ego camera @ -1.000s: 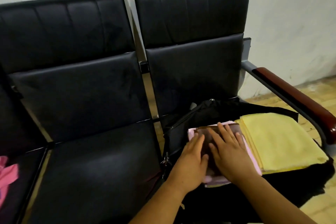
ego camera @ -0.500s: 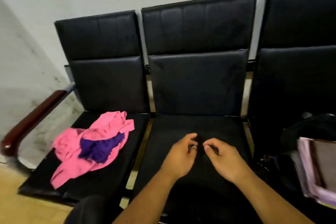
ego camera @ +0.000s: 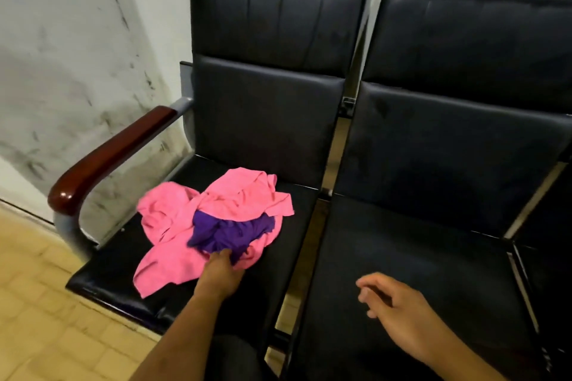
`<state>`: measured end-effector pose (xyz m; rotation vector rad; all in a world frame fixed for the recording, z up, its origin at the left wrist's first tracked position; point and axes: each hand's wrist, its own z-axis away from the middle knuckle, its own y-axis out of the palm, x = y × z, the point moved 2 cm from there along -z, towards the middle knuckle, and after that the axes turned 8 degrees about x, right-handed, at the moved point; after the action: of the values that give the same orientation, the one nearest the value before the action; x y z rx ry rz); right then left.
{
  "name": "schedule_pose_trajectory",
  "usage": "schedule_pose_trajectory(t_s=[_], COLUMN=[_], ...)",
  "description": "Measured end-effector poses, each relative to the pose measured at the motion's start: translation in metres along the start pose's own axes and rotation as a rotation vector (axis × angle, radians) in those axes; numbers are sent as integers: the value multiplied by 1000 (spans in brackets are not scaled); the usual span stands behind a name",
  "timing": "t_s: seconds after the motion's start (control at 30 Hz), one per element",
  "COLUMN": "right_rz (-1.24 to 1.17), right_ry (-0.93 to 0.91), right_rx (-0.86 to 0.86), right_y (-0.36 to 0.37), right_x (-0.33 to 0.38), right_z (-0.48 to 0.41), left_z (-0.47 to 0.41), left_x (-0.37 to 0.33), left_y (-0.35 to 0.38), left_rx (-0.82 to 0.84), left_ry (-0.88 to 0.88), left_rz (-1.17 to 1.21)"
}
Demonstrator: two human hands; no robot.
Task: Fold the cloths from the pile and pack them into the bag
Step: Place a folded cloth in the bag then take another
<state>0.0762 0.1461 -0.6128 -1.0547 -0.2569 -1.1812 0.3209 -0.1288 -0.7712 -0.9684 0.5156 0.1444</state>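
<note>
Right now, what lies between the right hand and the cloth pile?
Head view: bare black seat, the gap between seats, then the left hand gripping the purple cloth at the pile edge.

Left seat (ego camera: 102, 269): pink cloth (ego camera: 235, 195) and purple cloth (ego camera: 229, 232) heaped mid-cushion. Bare cushion shows in front of the heap and on both sides of it.

Wooden armrest (ego camera: 105, 158) bars the seat's left side, with the wall (ego camera: 62, 56) close beyond. Backrest (ego camera: 266, 120) closes the far side.

Way in lies over the front edge, or from the right across the narrow frame gap (ego camera: 312, 226).

Left hand (ego camera: 218, 275) grips the purple cloth at the heap's near edge. Right hand (ego camera: 396, 309) hovers, fingers loose, over the bare middle seat (ego camera: 418, 257).
</note>
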Motion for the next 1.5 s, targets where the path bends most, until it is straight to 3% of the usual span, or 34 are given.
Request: schedule_pose_trajectory(t_s=[0.2, 0.4, 0.6, 0.8, 0.93, 1.1, 1.3, 1.5], right_rz=[-36, -65, -92, -100, -165, -254, -431, -593], right_ry=[23, -26, -76, -89, -149, -381, -540, -496], right_rx=[0, -19, -43, -59, -134, -263, -205, -326], right_y=[22, 32, 40, 24, 6, 1, -19, -66], right_x=[16, 38, 50, 47, 53, 94, 111, 63], right_z=[-21, -33, -26, -13, -6, 9, 57, 93], left_z=[-41, -49, -55, -50, 3, 117, 217, 239], left_x=[22, 34, 40, -3, -79, -176, -240, -268], left_y=[7, 0, -5, -41, -114, -178, -156, -113], left_rx=[-47, -241, -98, -355, -348, -115, 365, 438], left_ry=[6, 146, 79, 299, 525, 759, 844, 862], left_rz=[18, -43, -115, 66, 310, 471, 486, 395])
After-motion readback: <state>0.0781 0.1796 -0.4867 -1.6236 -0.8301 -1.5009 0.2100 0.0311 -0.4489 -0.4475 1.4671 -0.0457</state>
